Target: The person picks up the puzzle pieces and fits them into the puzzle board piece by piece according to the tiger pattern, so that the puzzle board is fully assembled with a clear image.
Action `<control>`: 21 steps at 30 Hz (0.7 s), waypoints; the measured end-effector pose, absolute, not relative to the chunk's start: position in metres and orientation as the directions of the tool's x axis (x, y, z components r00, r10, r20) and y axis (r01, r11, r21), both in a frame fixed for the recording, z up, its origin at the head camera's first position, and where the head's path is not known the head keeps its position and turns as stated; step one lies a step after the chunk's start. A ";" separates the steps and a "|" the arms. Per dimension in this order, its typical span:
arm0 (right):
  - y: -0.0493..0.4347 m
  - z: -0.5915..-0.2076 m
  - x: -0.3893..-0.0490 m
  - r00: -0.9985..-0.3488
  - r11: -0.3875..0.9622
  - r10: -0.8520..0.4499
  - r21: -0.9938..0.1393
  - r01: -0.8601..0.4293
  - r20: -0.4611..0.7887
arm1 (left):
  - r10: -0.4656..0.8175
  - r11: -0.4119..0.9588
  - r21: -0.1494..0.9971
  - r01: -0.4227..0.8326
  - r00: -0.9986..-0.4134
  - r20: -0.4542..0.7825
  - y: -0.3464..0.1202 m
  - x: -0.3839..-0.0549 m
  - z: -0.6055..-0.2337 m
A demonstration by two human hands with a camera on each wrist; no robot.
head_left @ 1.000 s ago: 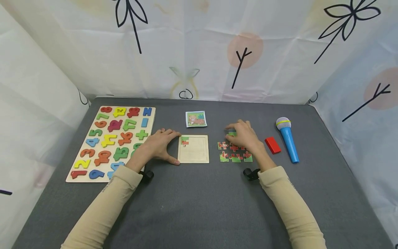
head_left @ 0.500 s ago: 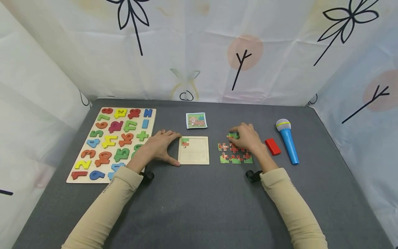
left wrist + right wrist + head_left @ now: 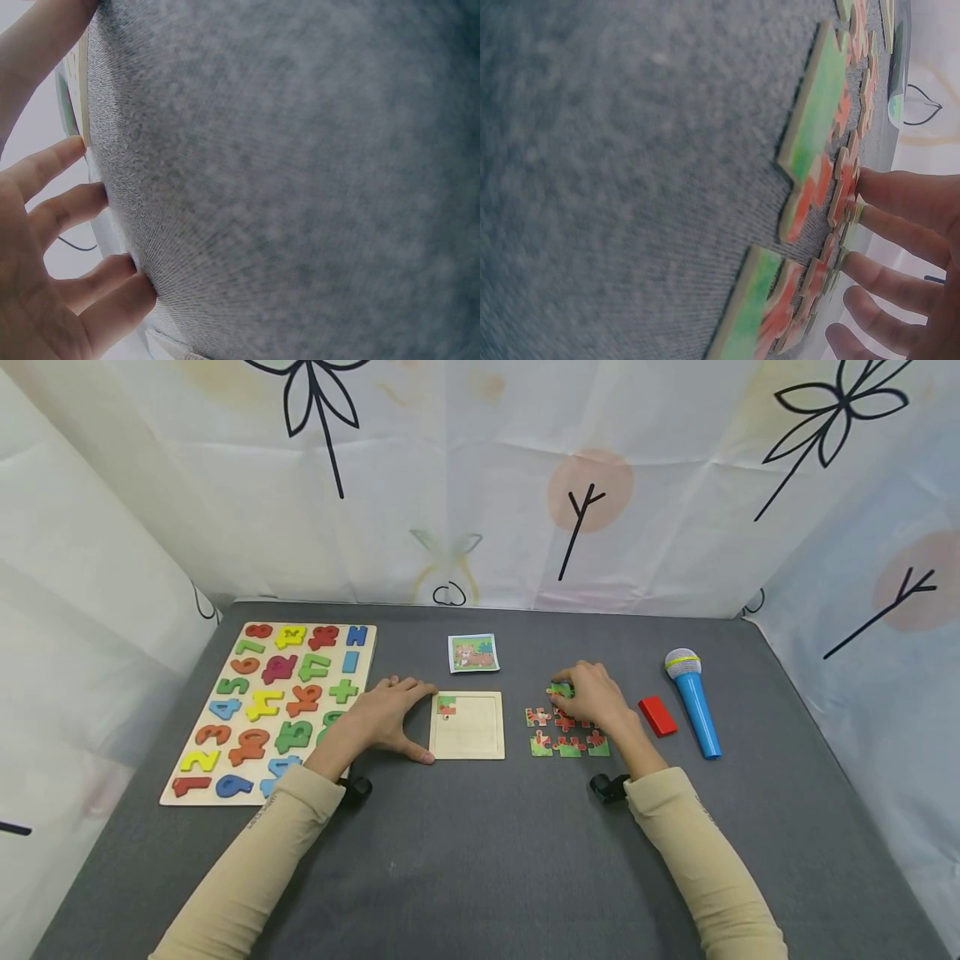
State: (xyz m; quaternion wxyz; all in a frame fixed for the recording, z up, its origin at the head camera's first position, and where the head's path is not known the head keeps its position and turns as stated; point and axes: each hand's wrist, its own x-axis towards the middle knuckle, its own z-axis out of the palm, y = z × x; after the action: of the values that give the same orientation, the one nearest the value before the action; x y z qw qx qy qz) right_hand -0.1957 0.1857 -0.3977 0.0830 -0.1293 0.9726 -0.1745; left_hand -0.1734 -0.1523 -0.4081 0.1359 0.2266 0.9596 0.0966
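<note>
My left hand (image 3: 390, 717) rests by the left edge of a square wooden puzzle tray (image 3: 480, 731), its index fingertip at the upper left corner and its thumb at the lower. One jigsaw piece (image 3: 446, 705) lies in the tray's upper left corner. Over the loose pieces on the right, my right hand (image 3: 592, 693) pinches a green jigsaw piece (image 3: 560, 691) between thumb and index finger, close to the table. Below it lie several red and green pieces (image 3: 568, 748), some partly hidden by the hand. In the right wrist view, the fingers (image 3: 900, 232) reach among these pieces.
At the left lies a wooden board (image 3: 258, 727) of coloured numbers and letters. A small picture card (image 3: 473, 652) lies behind the tray. To the right are a red block (image 3: 657, 716) and a blue toy microphone (image 3: 697, 706). A white patterned curtain (image 3: 480, 485) encloses the table.
My right hand has drawn back slightly to the right, its thumb and index finger settling on the green piece. The left hand stays at the tray.
</note>
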 end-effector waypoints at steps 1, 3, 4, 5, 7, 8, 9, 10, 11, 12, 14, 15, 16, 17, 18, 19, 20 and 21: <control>0.186 -0.398 -0.196 -0.953 0.906 -0.282 -0.360 -0.224 -0.115 | 0.460 0.880 0.246 0.407 -0.861 -0.219 -0.152 -0.173 -0.408; 0.186 -0.399 -0.196 -0.953 0.905 -0.283 -0.360 -0.226 -0.113 | 0.457 0.881 0.248 0.403 -0.861 -0.223 -0.152 -0.174 -0.408; 0.186 -0.399 -0.196 -0.952 0.905 -0.283 -0.361 -0.226 -0.113 | 0.455 0.882 0.247 0.401 -0.861 -0.225 -0.152 -0.174 -0.408; 0.186 -0.399 -0.197 -0.952 0.904 -0.284 -0.363 -0.226 -0.114 | 0.456 0.882 0.246 0.403 -0.861 -0.225 -0.153 -0.174 -0.408; 0.186 -0.399 -0.197 -0.952 0.902 -0.282 -0.369 -0.223 -0.116 | 0.455 0.882 0.245 0.402 -0.861 -0.225 -0.153 -0.173 -0.408; 0.185 -0.398 -0.197 -0.952 0.900 -0.284 -0.373 -0.224 -0.115 | 0.455 0.882 0.244 0.402 -0.861 -0.225 -0.152 -0.173 -0.408; 0.185 -0.398 -0.197 -0.951 0.899 -0.286 -0.376 -0.226 -0.113 | 0.456 0.882 0.243 0.404 -0.861 -0.225 -0.152 -0.173 -0.408; 0.185 -0.398 -0.197 -0.951 0.897 -0.288 -0.379 -0.227 -0.111 | 0.457 0.882 0.242 0.405 -0.861 -0.223 -0.152 -0.173 -0.407; 0.185 -0.398 -0.197 -0.951 0.895 -0.289 -0.382 -0.229 -0.109 | 0.457 0.882 0.244 0.404 -0.861 -0.224 -0.152 -0.173 -0.408; 0.185 -0.397 -0.197 -0.951 0.893 -0.291 -0.385 -0.232 -0.104 | 0.456 0.882 0.245 0.403 -0.861 -0.224 -0.152 -0.173 -0.408; 0.185 -0.397 -0.196 -0.950 0.889 -0.297 -0.391 -0.239 -0.096 | 0.457 0.881 0.249 0.402 -0.861 -0.225 -0.152 -0.173 -0.408; 0.185 -0.397 -0.196 -0.950 0.888 -0.299 -0.391 -0.242 -0.090 | 0.456 0.881 0.251 0.401 -0.860 -0.227 -0.152 -0.173 -0.408; 0.185 -0.398 -0.196 -0.950 0.886 -0.301 -0.393 -0.245 -0.085 | 0.455 0.881 0.253 0.399 -0.861 -0.229 -0.152 -0.174 -0.408; 0.185 -0.398 -0.196 -0.949 0.884 -0.303 -0.396 -0.249 -0.080 | 0.456 0.881 0.255 0.399 -0.860 -0.229 -0.152 -0.174 -0.408; 0.185 -0.398 -0.196 -0.949 0.881 -0.306 -0.399 -0.253 -0.074 | 0.457 0.880 0.254 0.401 -0.860 -0.227 -0.152 -0.173 -0.408; 0.185 -0.399 -0.196 -0.949 0.878 -0.308 -0.404 -0.255 -0.071 | 0.459 0.879 0.253 0.404 -0.859 -0.225 -0.152 -0.173 -0.408; 0.185 -0.399 -0.195 -0.948 0.877 -0.310 -0.406 -0.257 -0.067 | 0.460 0.879 0.253 0.405 -0.859 -0.224 -0.152 -0.173 -0.408; 0.184 -0.399 -0.195 -0.948 0.875 -0.313 -0.408 -0.262 -0.061 | 0.461 0.878 0.252 0.406 -0.859 -0.223 -0.152 -0.173 -0.407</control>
State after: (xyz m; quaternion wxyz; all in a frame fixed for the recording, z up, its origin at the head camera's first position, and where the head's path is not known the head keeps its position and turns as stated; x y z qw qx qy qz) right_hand -0.1954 0.1844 -0.3991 0.0627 -0.1487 0.9662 -0.2013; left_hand -0.1729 -0.1521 -0.4074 0.1395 0.2260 0.9590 0.0987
